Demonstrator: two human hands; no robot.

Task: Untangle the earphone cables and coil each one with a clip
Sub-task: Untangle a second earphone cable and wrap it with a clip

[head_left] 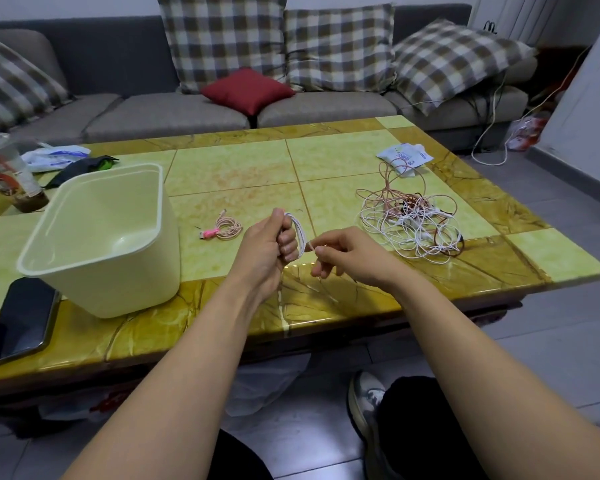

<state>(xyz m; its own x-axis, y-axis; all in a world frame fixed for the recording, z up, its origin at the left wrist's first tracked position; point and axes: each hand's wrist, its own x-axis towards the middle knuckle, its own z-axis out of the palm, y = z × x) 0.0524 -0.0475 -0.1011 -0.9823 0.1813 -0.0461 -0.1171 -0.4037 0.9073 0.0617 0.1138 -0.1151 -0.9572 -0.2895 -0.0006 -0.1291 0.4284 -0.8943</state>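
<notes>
Table (236,174); 1 pink coil (226,227); 1 tangle (413,223); left hand (264,251) grips white coil (300,233)

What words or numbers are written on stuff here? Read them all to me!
Nothing here can be read.
White crumpled packet, blue print: too blurred.
White plastic bag, blue print: too blurred.
Clear plastic cup, red label: too blurred.

The left hand (267,247) hid much of the white coil (301,233) it gripped. The pale bit (311,246) pinched by the right hand (343,258) was too small to identify, and the cup (0,168) at the far left was blurred and cut off.
</notes>
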